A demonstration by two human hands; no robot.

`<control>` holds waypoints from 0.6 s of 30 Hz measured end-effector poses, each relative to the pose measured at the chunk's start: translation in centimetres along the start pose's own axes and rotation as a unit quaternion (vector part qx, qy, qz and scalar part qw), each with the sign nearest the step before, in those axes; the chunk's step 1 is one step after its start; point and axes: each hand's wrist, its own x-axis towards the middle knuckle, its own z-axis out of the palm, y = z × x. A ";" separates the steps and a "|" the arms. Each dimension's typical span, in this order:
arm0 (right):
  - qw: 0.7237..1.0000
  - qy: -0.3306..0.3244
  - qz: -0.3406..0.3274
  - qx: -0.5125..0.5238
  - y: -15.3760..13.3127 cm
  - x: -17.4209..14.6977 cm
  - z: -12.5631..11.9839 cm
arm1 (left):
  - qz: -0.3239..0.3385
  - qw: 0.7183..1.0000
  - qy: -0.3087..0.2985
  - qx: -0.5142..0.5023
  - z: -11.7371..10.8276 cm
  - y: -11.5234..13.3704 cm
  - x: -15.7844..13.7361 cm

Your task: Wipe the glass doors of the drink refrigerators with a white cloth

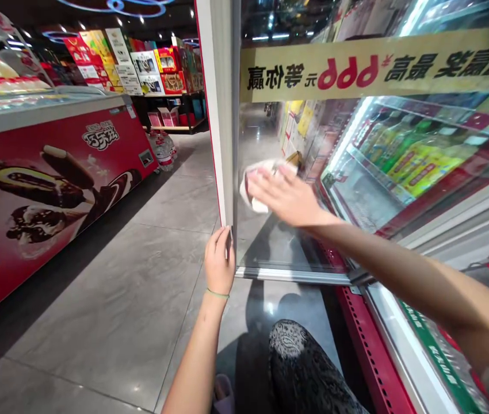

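An open glass door point(279, 241) of a drinks cooler stands in front of me, with a light metal frame. Around the lower part of its outer frame edge point(222, 144), the fingers of my left hand point(220, 259) are closed. My right hand point(285, 195) lies against the glass, fingers stretched over a crumpled white cloth point(263, 205) pressed beneath them. That hand is slightly smeared by motion. Across the glass above it runs a yellow strip point(305, 72) with mirrored red and black lettering.
To the left stands a red ice cream freezer point(54, 184). Boxed goods point(141, 69) fill a shelf behind it, and wrapped bottles point(165, 152) sit on the floor. Cooler shelves with bottled drinks point(417, 164) show through the glass. My patterned trouser leg point(305, 368) is below the door.
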 end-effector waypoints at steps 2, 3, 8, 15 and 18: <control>0.998 0.028 0.054 0.008 1.2 2.6 -1.0 | -0.043 0.999 0.005 -0.021 0.4 -0.1 0.1; 0.997 0.036 0.067 0.016 1.0 3.3 -1.0 | -0.059 0.998 0.008 -0.029 0.6 -0.3 0.1; 0.999 -0.001 0.035 0.035 -5.9 -2.3 3.7 | -0.072 0.997 0.018 -0.023 1.4 -1.0 -1.5; 0.998 -0.023 -0.012 0.057 -8.5 -8.0 5.7 | -0.073 0.997 0.015 -0.001 2.5 -0.9 -3.4; 0.994 0.008 0.109 -0.016 -7.6 -7.6 5.5 | -0.099 0.994 0.041 -0.012 3.2 -0.7 -3.0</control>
